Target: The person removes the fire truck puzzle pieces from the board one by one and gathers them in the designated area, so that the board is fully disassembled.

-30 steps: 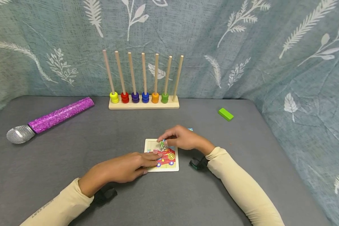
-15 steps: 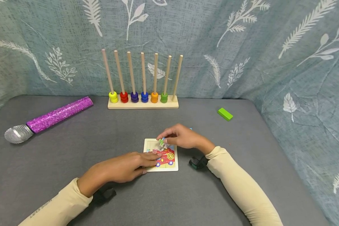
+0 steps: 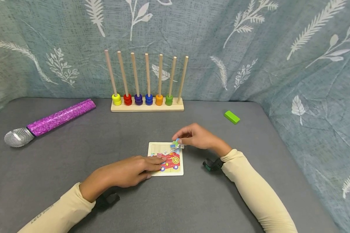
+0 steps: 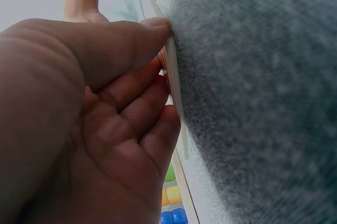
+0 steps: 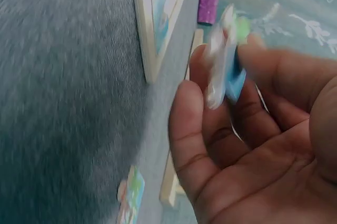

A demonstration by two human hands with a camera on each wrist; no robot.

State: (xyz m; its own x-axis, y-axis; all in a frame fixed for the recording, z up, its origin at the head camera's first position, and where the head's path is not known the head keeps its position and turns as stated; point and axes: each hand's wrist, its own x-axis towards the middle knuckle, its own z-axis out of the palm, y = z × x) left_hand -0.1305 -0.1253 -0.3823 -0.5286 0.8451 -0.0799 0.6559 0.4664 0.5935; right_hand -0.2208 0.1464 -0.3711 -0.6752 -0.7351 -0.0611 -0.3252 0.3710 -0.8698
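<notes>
Puzzle board (image 3: 159,149), sq. w/ a pale wood rim, is laid flat on the grey table (image 3: 175,204), approx. centre. A red vehicle w/ blue wheels + a yellow coil is shown on its fitted pcs; bare wood is seen in the upper L part of the recess. A loose puzzle piece (image 3: 175,144), green, blue + whitish, is pinched btwn thumb and fingers of the R hand (image 3: 196,137), over the board's upper R corner; in the R wrist view it's blurred and seen apart from the rim. The board's L side is pressed from above by the L hand (image 3: 131,171), fingers extended, w/ the thumb set at the near L corner. Another piece (image 5: 131,195), multicol. and partly cut off by the view's edge, is left lying on the table near the R hand. Cream sleeves (image 3: 256,187) are worn on both arms, w/ a black strap (image 3: 213,164) at the R wrist.

Further back, a wooden peg rack (image 3: 147,109) is stood w/ seven upright pegs (image 3: 148,71); beads (image 3: 149,99) are stacked low on six, L to R: yellow, red, purple, blue, orange, green. A mic (image 3: 61,117) w/ purple glitter handle is placed far L; a green block (image 3: 231,117), far R. All is backed by blue-grey cloth (image 3: 192,32) w/ white leaf prints.
</notes>
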